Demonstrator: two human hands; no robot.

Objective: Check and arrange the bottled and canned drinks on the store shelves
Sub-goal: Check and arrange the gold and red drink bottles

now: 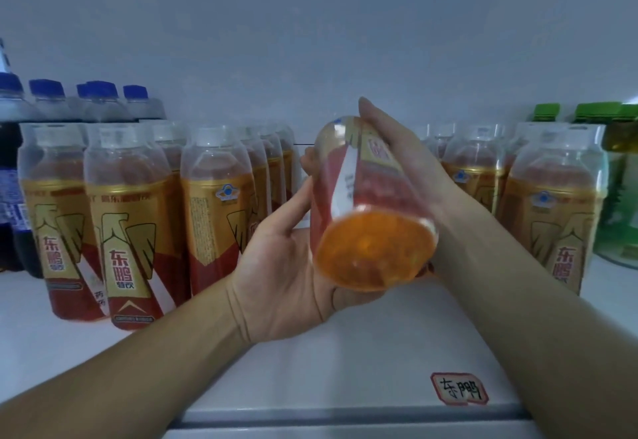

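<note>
1. At the bottom of the frame, the smooth white shelf (pixel 345 369) carries a handwritten red-bordered tag (pixel 459 388) at lower right, probably naming the product for this slot.
2. At centre, the held bottle (pixel 359 197) is tipped with its round orange base towards the camera, likely so the base or label print can be checked. It is clear plastic with a gold-and-red wrap. The left hand (pixel 279 266) cradles it from below, fingers curled round its far side and thumb under the base. The right hand (pixel 414 169) lies flat along its right side, fingers straight and pressing, steadying it.
3. Behind the hands a gap in the row is visible, seemingly this bottle's place.
4. Matching upright bottles flank the gap at left (pixel 131 217) and right (pixel 552 210), with clear domed shoulders and glossy labels facing mostly forward.
5. In the upper left stand dark blue-capped bottles (pixel 100 93); at the right edge are green-capped bottles (pixel 618 176).
6. Farthest is the plain matte back wall (pixel 310 41).
</note>
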